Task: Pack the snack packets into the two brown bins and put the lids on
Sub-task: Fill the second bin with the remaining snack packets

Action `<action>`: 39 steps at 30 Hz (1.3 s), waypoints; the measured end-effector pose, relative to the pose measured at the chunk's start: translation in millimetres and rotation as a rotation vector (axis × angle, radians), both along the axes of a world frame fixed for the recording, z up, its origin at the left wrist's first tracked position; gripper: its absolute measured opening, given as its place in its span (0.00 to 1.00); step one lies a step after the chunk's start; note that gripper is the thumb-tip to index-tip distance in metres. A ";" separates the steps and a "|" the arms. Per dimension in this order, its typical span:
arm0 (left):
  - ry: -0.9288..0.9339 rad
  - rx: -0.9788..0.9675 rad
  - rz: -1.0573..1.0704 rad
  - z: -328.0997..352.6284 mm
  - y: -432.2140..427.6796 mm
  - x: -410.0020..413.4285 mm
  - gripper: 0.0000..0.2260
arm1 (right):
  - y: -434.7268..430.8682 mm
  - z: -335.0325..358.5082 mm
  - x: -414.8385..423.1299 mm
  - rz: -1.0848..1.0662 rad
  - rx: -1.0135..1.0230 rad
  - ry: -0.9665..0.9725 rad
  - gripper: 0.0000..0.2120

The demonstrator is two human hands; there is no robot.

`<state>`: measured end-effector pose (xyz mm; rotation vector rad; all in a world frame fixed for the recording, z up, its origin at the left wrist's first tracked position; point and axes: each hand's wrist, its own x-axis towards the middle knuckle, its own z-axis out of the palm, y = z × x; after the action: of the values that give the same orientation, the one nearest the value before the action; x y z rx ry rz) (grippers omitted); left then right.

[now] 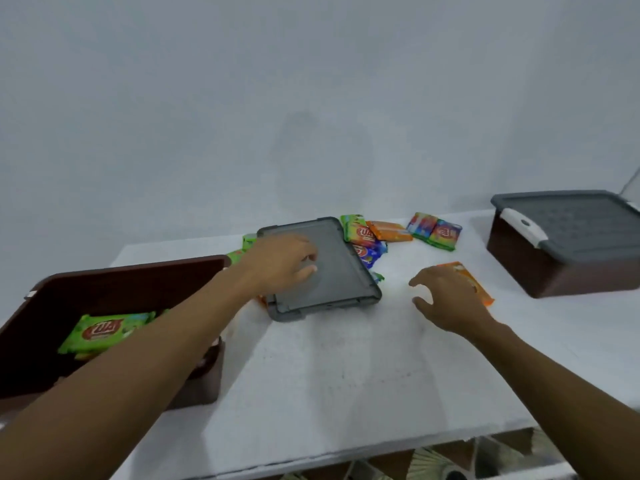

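An open brown bin (114, 271) stands at the left with a green snack packet (104, 332) inside. A loose grey lid (329, 268) lies on the white table, resting on top of some packets. My left hand (280, 263) reaches over the lid's left part with its fingers loosely curled, holding nothing. Spread open, my right hand (446, 299) hovers just over an orange packet (479, 289). Behind the lid lie more packets: red and blue ones (367, 242), an orange one (389, 230) and a green-edged pair (434, 230). A second brown bin (554, 271) at the right wears a grey lid (571, 223).
The table's (346, 375) front edge runs across the bottom, with patterned floor below it. A plain white wall rises right behind the table. Green packets (242, 249) poke out between the open bin and the loose lid.
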<state>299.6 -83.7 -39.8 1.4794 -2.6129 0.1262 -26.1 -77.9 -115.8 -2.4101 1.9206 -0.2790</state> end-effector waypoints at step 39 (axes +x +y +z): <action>0.404 0.064 0.279 -74.0 -163.3 -198.9 0.11 | -41.3 -73.4 -119.5 -0.081 -0.031 -0.502 0.18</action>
<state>100.7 -247.0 -113.9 1.6788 -2.1064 -0.2099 -145.5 -119.2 -189.2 -2.0175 1.7821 -0.8310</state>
